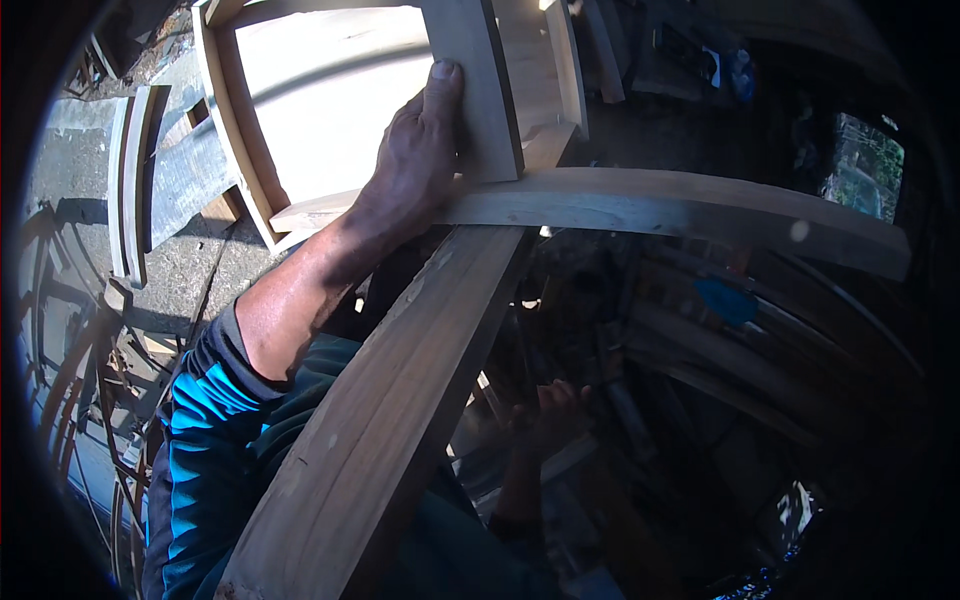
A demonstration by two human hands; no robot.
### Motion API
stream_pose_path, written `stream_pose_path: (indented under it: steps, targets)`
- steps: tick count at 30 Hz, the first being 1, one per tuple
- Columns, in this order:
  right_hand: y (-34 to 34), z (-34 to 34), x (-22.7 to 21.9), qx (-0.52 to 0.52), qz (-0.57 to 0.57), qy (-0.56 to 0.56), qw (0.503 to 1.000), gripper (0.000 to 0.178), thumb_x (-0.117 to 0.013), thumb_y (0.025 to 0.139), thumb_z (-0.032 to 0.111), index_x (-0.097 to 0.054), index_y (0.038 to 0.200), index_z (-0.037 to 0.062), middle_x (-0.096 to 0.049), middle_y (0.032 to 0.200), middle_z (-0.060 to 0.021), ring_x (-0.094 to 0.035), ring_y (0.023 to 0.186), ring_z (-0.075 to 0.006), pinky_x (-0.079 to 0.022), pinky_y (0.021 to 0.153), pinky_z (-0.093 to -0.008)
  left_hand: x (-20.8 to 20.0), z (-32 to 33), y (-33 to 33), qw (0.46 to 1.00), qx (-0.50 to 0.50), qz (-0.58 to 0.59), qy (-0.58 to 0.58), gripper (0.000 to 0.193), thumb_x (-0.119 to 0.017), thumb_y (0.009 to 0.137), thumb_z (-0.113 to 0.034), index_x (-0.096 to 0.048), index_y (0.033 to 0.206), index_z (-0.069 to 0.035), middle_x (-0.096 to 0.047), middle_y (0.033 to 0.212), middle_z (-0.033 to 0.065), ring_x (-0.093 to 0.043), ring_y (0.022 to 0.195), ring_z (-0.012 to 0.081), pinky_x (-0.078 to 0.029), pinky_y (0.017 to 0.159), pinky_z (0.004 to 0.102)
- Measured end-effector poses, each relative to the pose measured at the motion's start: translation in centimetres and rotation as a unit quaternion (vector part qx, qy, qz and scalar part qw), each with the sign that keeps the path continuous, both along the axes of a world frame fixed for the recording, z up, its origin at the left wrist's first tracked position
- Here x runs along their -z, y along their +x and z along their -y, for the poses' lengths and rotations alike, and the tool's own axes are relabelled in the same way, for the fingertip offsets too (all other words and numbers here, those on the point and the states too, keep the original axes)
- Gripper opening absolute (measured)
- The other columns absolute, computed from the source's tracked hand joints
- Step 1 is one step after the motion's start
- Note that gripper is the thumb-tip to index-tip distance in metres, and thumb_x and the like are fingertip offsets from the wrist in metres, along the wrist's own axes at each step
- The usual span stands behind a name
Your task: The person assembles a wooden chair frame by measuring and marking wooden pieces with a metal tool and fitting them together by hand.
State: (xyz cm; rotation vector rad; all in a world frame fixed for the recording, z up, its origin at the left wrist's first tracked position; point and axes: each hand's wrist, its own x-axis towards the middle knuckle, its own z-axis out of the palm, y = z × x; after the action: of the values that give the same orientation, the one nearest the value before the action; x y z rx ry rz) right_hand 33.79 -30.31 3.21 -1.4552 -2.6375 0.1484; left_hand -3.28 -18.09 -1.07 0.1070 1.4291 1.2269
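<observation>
My left hand [418,145] is closed around the edge of a short wooden board [478,90], its thumb lying along the board's face. This board's lower end meets a long pale wooden beam [600,200] that runs off to the right. Below that joint a wide wooden plank [390,390] slants toward me, its near end close to my body. My right hand [555,400] is in deep shadow to the right of the plank, under the beam. Its fingertips show faintly, but whether it holds anything is too dark to make out.
A wooden frame [255,150] with a brightly sunlit panel [330,90] stands beyond my left hand. Two narrow wood strips [130,190] are at the left, near a grey board [190,185]. Thin curved bars [75,390] fill the lower left. A blue object [728,300] lies in the shaded right side.
</observation>
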Motion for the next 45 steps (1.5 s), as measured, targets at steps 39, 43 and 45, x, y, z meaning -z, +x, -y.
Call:
stream_pose_path:
  steps: [39,43,45]
  targets:
    - [-1.7,2.5,-0.6,0.552,-0.597,-0.544,0.208,0.044,-0.043,0.095,0.047,-0.060,0.105,0.0075,-0.037,0.055,-0.0016,-0.036,0.049,-0.0151,-0.041,0.060,-0.0351,-0.2,0.1,0.0,0.998,-0.002,-0.019,0.053,0.074,-0.031,0.096,-0.061,-0.052,0.116,0.007,-0.060,0.097,0.0155,-0.060,0.092,0.0206,-0.048,0.084,0.0354]
    - [-4.5,4.2,-1.5,0.581,-0.641,-0.345,0.364,0.039,-0.044,0.095,0.049,-0.055,0.105,0.0129,-0.052,0.069,-0.0040,-0.051,0.060,-0.0145,-0.050,0.069,-0.0389,-0.2,0.0,0.6,0.995,0.016,-0.090,0.032,0.068,-0.027,0.098,-0.055,-0.056,0.108,0.007,-0.061,0.086,0.0200,-0.058,0.080,0.0252,-0.045,0.076,0.0389]
    - [-4.6,4.7,-1.7,0.532,-0.678,-0.372,0.344,0.021,-0.051,0.095,0.033,-0.054,0.103,0.0135,-0.056,0.076,-0.0060,-0.056,0.069,-0.0162,-0.052,0.073,-0.0377,-0.8,-0.4,1.2,0.991,-0.008,-0.133,0.017,0.068,-0.026,0.098,-0.055,-0.056,0.105,0.005,-0.061,0.083,0.0183,-0.057,0.078,0.0238,-0.045,0.074,0.0382]
